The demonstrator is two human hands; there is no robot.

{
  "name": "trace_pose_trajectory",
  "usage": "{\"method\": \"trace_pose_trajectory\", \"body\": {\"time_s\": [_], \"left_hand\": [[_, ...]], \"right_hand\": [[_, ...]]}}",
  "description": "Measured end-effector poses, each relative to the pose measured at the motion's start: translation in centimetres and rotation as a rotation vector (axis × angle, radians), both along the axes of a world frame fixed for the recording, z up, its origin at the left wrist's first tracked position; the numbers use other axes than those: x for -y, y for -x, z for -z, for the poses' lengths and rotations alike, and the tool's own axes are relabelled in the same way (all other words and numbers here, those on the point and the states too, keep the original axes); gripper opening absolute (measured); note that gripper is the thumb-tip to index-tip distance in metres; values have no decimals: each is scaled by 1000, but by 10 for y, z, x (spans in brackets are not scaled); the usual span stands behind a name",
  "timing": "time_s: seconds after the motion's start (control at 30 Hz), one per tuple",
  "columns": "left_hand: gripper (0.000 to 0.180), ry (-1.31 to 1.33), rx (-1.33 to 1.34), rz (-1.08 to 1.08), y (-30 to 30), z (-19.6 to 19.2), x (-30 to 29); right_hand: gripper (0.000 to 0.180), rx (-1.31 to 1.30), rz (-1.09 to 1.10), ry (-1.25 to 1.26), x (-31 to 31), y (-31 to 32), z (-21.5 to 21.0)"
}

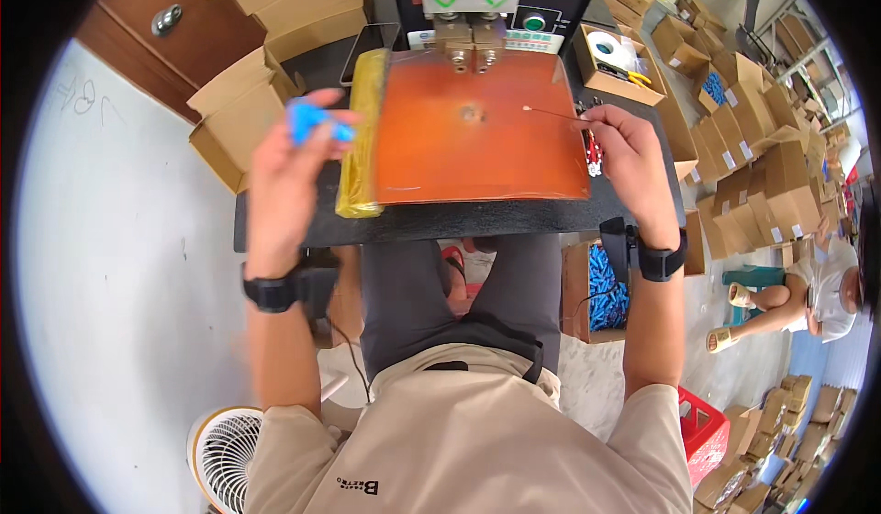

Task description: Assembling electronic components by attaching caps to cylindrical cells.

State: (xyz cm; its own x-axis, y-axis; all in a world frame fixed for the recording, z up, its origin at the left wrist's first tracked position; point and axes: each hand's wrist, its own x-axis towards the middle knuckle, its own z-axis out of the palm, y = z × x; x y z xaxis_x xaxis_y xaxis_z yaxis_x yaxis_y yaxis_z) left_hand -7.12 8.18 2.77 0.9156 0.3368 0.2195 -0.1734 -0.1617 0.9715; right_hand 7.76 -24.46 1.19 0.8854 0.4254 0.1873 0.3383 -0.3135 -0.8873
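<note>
My left hand (292,170) is raised left of the orange-brown work board (477,165), its fingers closed around a few small blue cylinders (310,121) that look like battery cells; motion blurs them. Over the board's right edge, my right hand (633,151) pinches a thin dark wire (558,114). The wire's free end, with a small pale tip, points left across the board. Beside that hand lies a bundle of red, white and dark leads (593,154), partly covered by it. Above the board's far edge is a machine head with two metal electrode holders (472,48).
A yellow-wrapped bar (365,138) runs along the board's left side. An open carton (240,119) stands at the far left. At the far right, a box (624,81) holds a tape roll and yellow-handled pliers. Below the table, a carton holds many blue cylinders (607,289). Another person sits at right.
</note>
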Motion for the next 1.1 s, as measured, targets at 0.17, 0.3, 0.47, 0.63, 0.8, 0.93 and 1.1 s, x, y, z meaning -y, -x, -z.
{"method": "trace_pose_trajectory", "body": {"time_s": [0.17,0.3,0.47,0.63,0.8,0.93,1.1], "left_hand": [[17,-426,84,80,-36,8,50],[17,-376,37,166,-61,14,52],[19,-463,37,143,-71,17,52],[18,-502,52,94,-73,16,61],[17,-577,73,67,-79,21,60],[18,-548,72,61,-81,22,62],[17,-539,111,53,-84,25,62]], "right_hand": [[21,76,116,-86,-43,23,-7],[19,-38,168,-268,-63,37,-8],[18,-205,158,-433,-67,32,-1],[18,-180,147,-441,-69,30,-2],[18,-107,128,-457,-72,29,2],[19,-103,134,-439,-74,28,1],[19,-105,122,-438,-75,27,1]]}}
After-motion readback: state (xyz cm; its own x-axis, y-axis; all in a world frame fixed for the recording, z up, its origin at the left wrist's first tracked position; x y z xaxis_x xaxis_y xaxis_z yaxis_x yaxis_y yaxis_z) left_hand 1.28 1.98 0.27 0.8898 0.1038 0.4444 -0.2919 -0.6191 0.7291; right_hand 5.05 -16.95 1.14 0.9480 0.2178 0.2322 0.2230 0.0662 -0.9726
